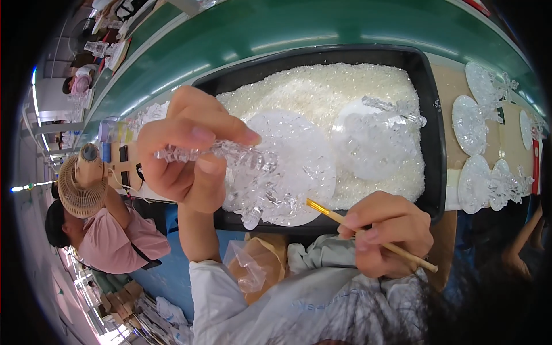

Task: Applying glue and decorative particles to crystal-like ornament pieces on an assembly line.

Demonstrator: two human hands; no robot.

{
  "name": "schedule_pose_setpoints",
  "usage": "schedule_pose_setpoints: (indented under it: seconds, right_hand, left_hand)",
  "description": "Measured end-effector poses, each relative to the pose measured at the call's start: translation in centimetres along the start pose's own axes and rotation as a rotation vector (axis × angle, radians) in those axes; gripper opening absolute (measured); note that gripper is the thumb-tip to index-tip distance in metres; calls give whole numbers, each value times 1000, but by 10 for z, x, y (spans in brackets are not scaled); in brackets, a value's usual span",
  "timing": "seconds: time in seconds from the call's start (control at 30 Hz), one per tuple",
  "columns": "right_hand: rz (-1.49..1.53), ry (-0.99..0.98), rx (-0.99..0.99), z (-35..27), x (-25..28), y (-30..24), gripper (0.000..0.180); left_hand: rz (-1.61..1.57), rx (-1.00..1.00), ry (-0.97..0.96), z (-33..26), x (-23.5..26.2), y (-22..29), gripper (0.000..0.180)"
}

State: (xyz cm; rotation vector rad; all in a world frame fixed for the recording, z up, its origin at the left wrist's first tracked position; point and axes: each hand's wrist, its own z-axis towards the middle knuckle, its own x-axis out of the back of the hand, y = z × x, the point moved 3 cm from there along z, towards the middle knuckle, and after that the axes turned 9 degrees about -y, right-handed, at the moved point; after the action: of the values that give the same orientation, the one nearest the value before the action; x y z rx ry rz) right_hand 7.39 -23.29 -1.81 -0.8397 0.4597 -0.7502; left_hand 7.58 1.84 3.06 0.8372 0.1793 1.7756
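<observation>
My left hand (192, 152) is closed around a clear plastic figure (247, 158), its thumb and fingers pinching the stem. Right behind the figure is a round white disc (305, 155); whether the two are joined I cannot tell. In my right hand (394, 236) is a thin brush (323, 209) with a wooden handle and a gold-coloured ferrule, its tip pointing up and left at the disc's lower edge. Below both lies a black tray (434, 144) of sparkling white granules (316, 77). A second white disc (374, 146) bearing a clear figure rests on the granules.
On the board to the right stand several more white discs with clear figures (471, 123). A green surface (276, 34) runs behind the tray. At the left, a co-worker in pink (121, 241) sits near a beige fan (86, 181). A plastic-lined bag (253, 267) hangs below the tray's front.
</observation>
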Motion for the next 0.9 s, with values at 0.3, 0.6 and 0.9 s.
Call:
schedule_pose_setpoints:
  seconds: [0.3,0.6,0.9]
  right_hand:
    - [15,-48,-4,1,1,1,19]
    - [35,94,44,-12,3,2,16]
    - [-63,76,144,-12,2,-1,18]
  left_hand:
    - [-49,4,30,3,-5,-1,22]
    - [3,31,4,0,-7,5,30]
    - [-63,155,259,-1,-5,3,32]
